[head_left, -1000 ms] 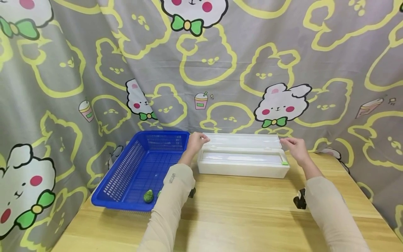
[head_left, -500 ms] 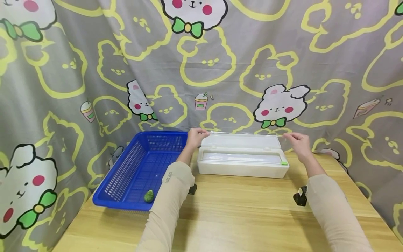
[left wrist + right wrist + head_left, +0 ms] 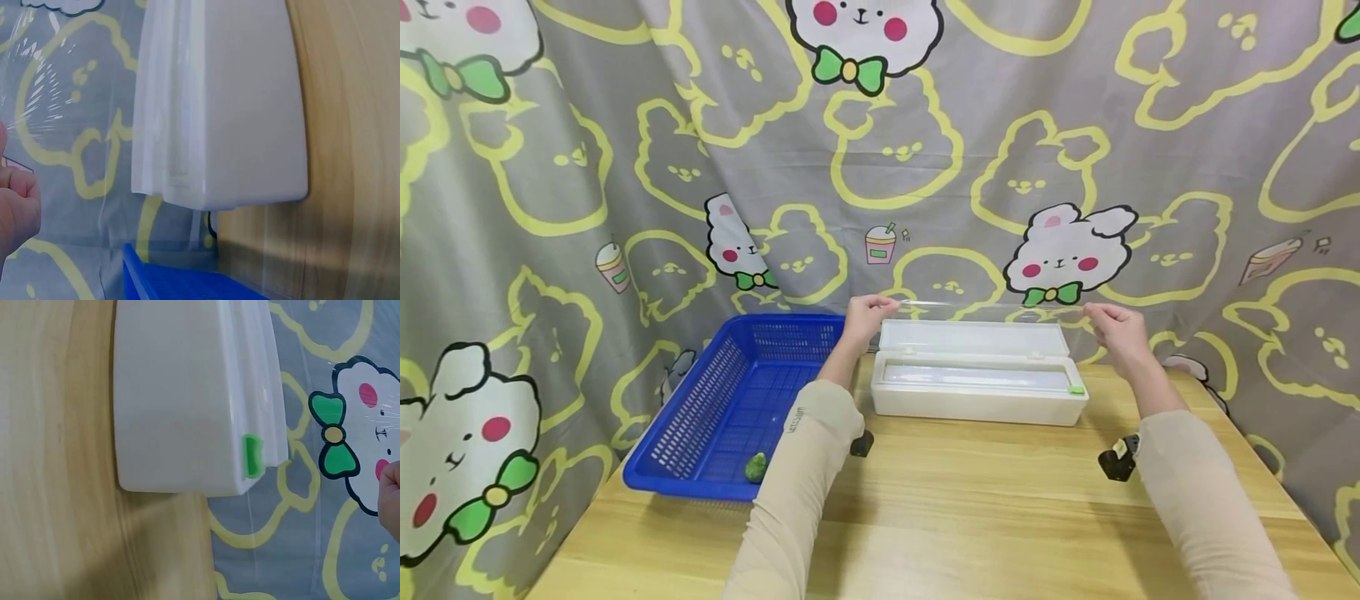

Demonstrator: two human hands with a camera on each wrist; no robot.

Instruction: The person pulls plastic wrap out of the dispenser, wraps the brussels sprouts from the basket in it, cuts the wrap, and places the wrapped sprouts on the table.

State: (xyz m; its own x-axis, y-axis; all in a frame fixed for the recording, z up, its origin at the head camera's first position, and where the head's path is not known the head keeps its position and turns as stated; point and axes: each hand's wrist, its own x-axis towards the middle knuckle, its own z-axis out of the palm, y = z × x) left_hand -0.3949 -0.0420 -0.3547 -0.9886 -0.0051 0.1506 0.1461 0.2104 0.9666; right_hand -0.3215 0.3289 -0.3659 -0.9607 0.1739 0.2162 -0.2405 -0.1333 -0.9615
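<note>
Clear cling film [image 3: 988, 308] is stretched between both hands above a long white cling film dispenser [image 3: 977, 404], whose lid [image 3: 973, 337] is raised at the back. My left hand [image 3: 865, 321] pinches the film's left corner between thumb and fingers. At the opposite corner, my right hand [image 3: 1120, 333] pinches it the same way. A bright green slider [image 3: 253, 456] sits at the dispenser's right end. In the left wrist view, shiny creases mark the film beside my partly visible hand [image 3: 19, 206]. The film's lower part is hard to make out.
To the left stands a blue perforated basket [image 3: 681, 417] with a small green vegetable [image 3: 756, 467] in it, partly behind the left sleeve [image 3: 805, 475]. A patterned curtain [image 3: 925, 167] hangs just behind the wooden table [image 3: 985, 517].
Both hands have risen and moved slightly apart, drawing the film's edge upward from near the lid to above it. The dispenser and basket have stayed in place.
</note>
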